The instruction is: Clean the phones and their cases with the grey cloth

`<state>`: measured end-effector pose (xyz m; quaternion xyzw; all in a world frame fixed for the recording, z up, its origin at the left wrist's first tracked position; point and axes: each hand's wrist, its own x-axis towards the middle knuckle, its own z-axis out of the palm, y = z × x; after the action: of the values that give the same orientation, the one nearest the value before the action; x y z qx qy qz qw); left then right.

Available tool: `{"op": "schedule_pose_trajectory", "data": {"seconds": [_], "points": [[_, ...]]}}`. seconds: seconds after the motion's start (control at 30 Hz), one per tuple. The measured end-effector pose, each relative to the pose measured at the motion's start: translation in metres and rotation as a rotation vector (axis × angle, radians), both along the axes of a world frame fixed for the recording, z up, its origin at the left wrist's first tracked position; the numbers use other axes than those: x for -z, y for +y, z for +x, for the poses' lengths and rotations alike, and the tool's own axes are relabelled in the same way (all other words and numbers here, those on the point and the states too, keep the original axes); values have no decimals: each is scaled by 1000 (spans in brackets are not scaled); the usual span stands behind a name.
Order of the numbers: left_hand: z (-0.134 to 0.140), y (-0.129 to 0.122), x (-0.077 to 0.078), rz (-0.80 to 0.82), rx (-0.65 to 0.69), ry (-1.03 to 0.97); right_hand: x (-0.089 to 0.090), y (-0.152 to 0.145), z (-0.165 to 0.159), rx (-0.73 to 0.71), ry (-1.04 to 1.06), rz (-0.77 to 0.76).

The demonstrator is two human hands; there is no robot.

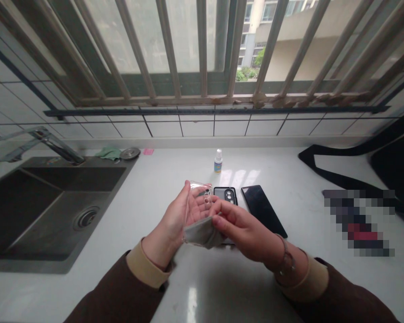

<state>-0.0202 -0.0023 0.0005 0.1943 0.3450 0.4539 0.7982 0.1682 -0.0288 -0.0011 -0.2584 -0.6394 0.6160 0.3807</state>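
Note:
A clear phone case [197,215] lies across the palm of my left hand [175,215], its camera holes toward the far right corner. The left thumb and fingers grip it along its sides. My right hand [234,224] pinches a grey cloth [204,231] between thumb and fingers, over the near end of the case. Behind my hands a black phone case [226,194] lies on the counter, partly hidden by the right hand. Beside it is a black smartphone [264,210], screen up. A small spray bottle [218,161] with a white cap stands farther back.
On the left a dark sink [54,215] with a chrome faucet [50,146] is set into the white counter [148,193]. A green cloth [109,153], a metal drain strainer [130,154] and a pink piece [148,152] lie behind it. A black strap [340,179] lies at right.

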Motion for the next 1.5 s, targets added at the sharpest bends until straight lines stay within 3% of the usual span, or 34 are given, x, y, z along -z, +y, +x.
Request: {"op": "schedule_pose_trajectory", "data": {"seconds": [0.07,0.13,0.23,0.3,0.37,0.43,0.57,0.67,0.77,0.97,1.07,1.17,1.27,1.33,1.4,1.5], "points": [[2,-1,0,2,24,-23,2,7,3,114,96,-202],[3,-2,-2,27,60,-30,2,13,8,376,108,-229],[5,-3,-4,64,121,-19,2,18,18,823,-114,71],[7,-5,-3,96,123,-12,3,17,21,923,-325,347],[10,-7,-1,135,140,-11,8,15,18,802,-452,581],[14,-9,2,157,141,-6,15,13,11,578,-490,755],[19,-10,3,92,-26,101,23,12,-4,322,-471,932],[17,-7,0,47,-129,203,20,6,-10,264,-417,930],[9,-1,-3,65,-151,215,12,-4,-11,196,-404,881],[-1,5,-10,148,-190,152,-2,-12,-4,34,-389,485],[0,3,-11,123,-174,119,-3,-4,0,54,-242,273],[3,0,-9,122,-142,80,0,6,5,309,-154,142],[7,-3,-7,128,-72,95,1,12,11,763,-231,262],[9,-5,-5,125,-12,105,1,14,14,902,-309,467],[12,-7,-3,134,26,88,2,15,13,825,-370,707],[16,-9,0,158,9,68,9,16,8,537,-469,944]]}}
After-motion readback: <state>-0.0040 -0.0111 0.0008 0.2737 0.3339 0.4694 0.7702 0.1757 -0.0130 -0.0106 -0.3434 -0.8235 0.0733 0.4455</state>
